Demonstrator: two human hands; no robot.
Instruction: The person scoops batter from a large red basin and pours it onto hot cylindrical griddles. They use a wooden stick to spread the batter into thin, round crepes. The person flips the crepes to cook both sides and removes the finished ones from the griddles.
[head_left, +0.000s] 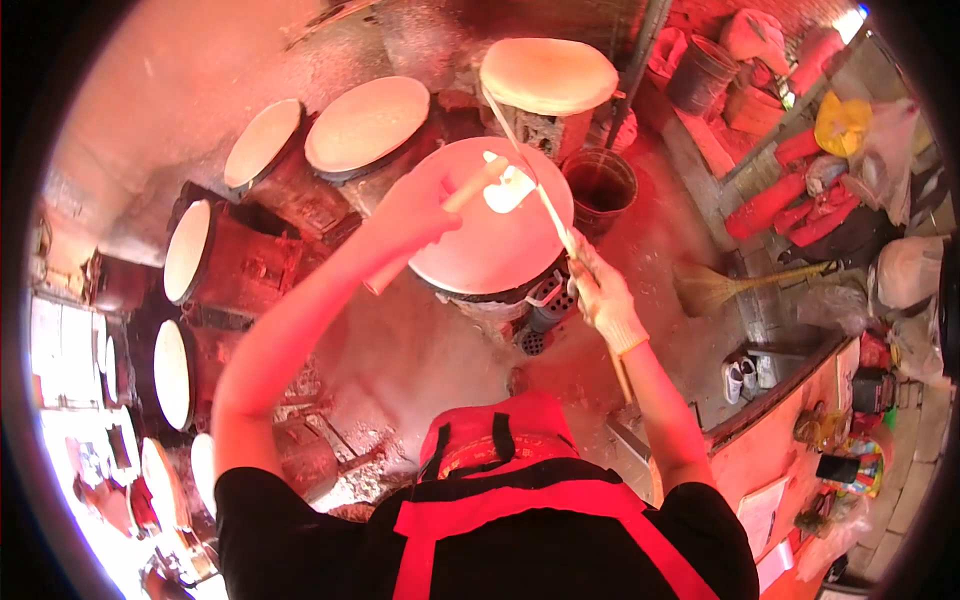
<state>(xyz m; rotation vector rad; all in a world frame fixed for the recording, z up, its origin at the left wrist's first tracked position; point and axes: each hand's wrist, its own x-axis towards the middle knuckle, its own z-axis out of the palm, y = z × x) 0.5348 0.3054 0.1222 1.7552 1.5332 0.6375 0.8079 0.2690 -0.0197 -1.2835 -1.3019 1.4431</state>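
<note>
My bare left hand (420, 202) grips a pale wooden cylinder like a rolling pin (474, 186), held slantwise over a round griddle (495, 247). The work glove on my right hand (600, 292) is closed around a long thin stick (555, 210). Its upper part crosses above the griddle's right side, and the far tip reaches a stack of thin round flatbreads (547, 75). Between cylinder and stick, a glaring white patch (508, 191) shows on the griddle; light or food, I cannot tell which. The griddle's surface looks pale pink under red light.
More round-topped stoves (369, 124) curve along the left wall. A dark bucket (600, 187) stands right of the griddle, near perforated coal briquettes (553, 292). Farther right are a straw broom (709, 285), shoes (739, 379) and a cluttered table (750, 457).
</note>
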